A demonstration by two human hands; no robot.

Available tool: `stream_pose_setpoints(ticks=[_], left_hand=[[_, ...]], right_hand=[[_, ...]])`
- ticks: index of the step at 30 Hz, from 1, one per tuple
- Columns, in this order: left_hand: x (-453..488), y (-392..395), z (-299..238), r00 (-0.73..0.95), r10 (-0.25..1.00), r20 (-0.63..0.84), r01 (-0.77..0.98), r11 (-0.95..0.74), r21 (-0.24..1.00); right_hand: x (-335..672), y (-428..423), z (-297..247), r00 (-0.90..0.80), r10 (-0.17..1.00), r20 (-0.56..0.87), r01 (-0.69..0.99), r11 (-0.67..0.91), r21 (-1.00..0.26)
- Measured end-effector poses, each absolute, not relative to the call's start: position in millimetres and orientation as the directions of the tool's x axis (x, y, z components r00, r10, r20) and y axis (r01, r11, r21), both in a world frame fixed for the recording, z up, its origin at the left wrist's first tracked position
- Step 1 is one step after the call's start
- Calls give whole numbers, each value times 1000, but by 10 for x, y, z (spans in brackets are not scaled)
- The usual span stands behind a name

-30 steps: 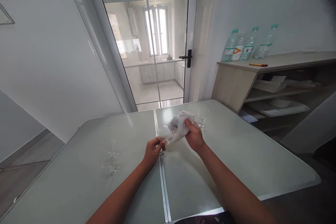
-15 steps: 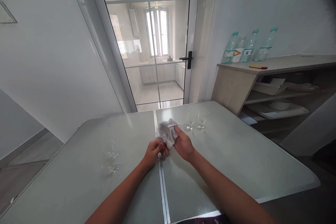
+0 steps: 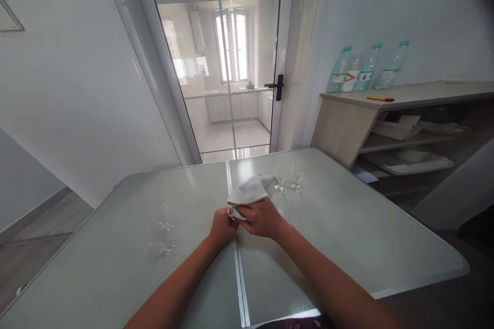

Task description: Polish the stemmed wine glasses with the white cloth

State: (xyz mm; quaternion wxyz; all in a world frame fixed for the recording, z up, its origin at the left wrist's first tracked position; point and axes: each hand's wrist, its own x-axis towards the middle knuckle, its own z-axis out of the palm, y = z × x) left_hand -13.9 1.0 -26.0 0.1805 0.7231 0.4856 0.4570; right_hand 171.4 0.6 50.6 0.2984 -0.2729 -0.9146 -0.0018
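Observation:
My left hand (image 3: 223,226) is closed around the stem of a small wine glass, which is almost wholly hidden under a white cloth (image 3: 250,191). My right hand (image 3: 261,218) grips that cloth and presses it over the glass above the seam of the grey table (image 3: 339,226). Two clear wine glasses (image 3: 288,177) stand upright just beyond my right hand. Another pair of glasses (image 3: 166,234) stands to the left of my left forearm.
A glass door (image 3: 227,61) with a black handle rises behind the table. A wooden shelf unit (image 3: 401,113) at the right carries several water bottles (image 3: 366,67), a marker and papers. White walls flank both sides.
My right hand brought the cloth from beside the glass down over it, then slid toward me, covering the glass bowl. My left hand stayed on the stem.

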Motion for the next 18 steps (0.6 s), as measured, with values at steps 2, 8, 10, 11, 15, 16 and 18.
stream_pose_setpoints(ticks=[2,8,10,11,15,16,18], left_hand=[[-131,-17,-252,142,856,498,577,-480,661],[-101,-109,-182,306,798,519,670,-568,478],[-89,-122,-151,284,814,506,633,-556,539],[-81,-120,-137,261,831,492,594,-539,596],[-59,-54,-101,140,913,384,307,-408,860],[-59,-26,-100,101,931,352,225,-366,903],[-70,31,-113,19,957,288,96,-289,953]], right_hand=[[1730,23,546,-617,535,578,491,835,-249],[1873,182,521,-468,833,295,50,359,-932],[1884,203,489,-455,879,140,-201,52,-978],[1872,200,477,-455,885,94,-297,-52,-953],[1751,131,454,-479,869,125,-402,-91,-911],[1721,109,447,-468,867,174,-375,-17,-927],[1684,73,426,-457,834,311,-233,225,-946]])
